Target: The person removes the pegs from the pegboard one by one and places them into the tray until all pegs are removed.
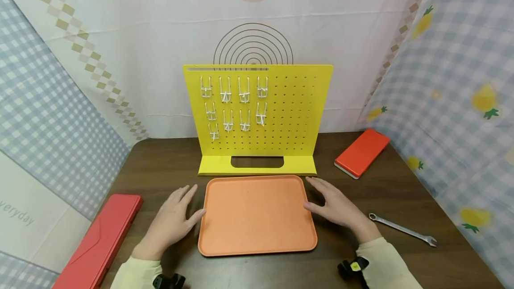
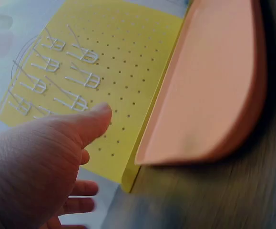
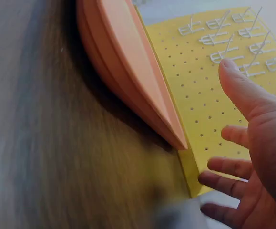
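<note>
Fingers [image 1: 185, 194] of the left hand [image 1: 170, 222] and right hand [image 1: 337, 208] are spreading wide and holding nothing, flanking the flat orange plastic tray [image 1: 257, 244] lying on the dark wooden worktop [image 1: 401, 191]. Just behind the tray, the upright yellow metal pegboard [image 1: 297, 110] is carrying small white wire hooks [image 1: 233, 101]; pushing the tray backward risks jolting the board, probably shaking hooks loose.

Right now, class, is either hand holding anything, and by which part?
Nothing is held. Both hands, left and right, lie open beside the orange tray.
</note>
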### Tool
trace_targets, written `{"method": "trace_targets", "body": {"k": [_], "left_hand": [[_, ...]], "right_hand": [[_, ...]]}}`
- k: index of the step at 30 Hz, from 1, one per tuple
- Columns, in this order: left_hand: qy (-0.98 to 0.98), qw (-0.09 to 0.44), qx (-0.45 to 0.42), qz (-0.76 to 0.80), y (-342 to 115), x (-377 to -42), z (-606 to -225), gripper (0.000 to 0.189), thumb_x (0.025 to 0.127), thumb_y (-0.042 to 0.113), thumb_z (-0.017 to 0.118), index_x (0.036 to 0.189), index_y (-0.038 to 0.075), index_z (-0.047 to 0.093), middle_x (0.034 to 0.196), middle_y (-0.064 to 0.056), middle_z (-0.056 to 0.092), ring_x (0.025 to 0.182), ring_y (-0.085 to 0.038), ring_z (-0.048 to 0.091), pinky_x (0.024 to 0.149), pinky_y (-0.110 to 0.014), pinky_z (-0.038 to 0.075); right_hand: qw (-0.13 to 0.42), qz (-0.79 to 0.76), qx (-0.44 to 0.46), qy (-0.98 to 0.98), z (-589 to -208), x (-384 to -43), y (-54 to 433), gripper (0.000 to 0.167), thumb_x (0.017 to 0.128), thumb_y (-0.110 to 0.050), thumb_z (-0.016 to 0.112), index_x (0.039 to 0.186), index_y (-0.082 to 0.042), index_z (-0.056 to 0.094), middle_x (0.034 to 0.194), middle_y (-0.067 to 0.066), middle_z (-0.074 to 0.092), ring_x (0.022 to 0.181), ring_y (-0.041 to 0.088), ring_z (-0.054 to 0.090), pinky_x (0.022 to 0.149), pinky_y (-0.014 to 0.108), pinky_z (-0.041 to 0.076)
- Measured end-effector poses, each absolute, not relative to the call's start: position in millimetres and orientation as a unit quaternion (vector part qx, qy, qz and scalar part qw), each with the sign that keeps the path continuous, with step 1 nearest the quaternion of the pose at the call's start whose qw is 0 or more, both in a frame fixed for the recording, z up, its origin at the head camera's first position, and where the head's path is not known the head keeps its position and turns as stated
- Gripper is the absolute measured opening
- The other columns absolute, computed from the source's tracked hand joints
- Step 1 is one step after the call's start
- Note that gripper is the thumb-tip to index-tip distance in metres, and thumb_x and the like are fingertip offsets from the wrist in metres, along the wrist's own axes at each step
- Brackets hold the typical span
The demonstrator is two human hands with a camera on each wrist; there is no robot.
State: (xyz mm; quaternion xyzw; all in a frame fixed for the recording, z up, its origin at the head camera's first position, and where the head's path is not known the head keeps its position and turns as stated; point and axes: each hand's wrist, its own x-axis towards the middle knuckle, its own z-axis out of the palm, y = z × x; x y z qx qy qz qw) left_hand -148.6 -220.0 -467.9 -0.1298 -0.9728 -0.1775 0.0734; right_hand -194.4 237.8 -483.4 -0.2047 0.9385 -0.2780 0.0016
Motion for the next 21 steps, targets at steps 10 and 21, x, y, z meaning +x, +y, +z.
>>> {"method": "trace_targets", "body": {"k": [10,21], "left_hand": [[-0.928,0.060,-0.088,-0.357,-205.3,-174.5,-491.4,0.042,0.093,0.023,0.066,0.129,0.005,0.059,0.088,-0.002,0.058,0.070,-0.013,0.051,0.059,-0.027,0.045],[-0.889,0.038,-0.022,-0.457,-206.7,-191.3,-513.3,0.023,0.092,0.014,0.067,0.114,0.009,0.070,0.083,-0.003,0.063,0.062,-0.015,0.056,0.050,-0.025,0.046]], "right_hand": [[0.002,-0.391,-0.167,0.905,-504.9,-213.1,232.5,0.052,0.086,-0.044,0.070,0.128,-0.014,0.063,0.106,0.002,0.066,0.079,0.011,0.060,0.066,0.027,0.051],[0.010,-0.473,-0.111,0.874,-519.5,-221.5,228.7,0.030,0.085,-0.028,0.075,0.111,-0.012,0.073,0.098,0.002,0.072,0.069,0.014,0.061,0.059,0.026,0.050]]}}
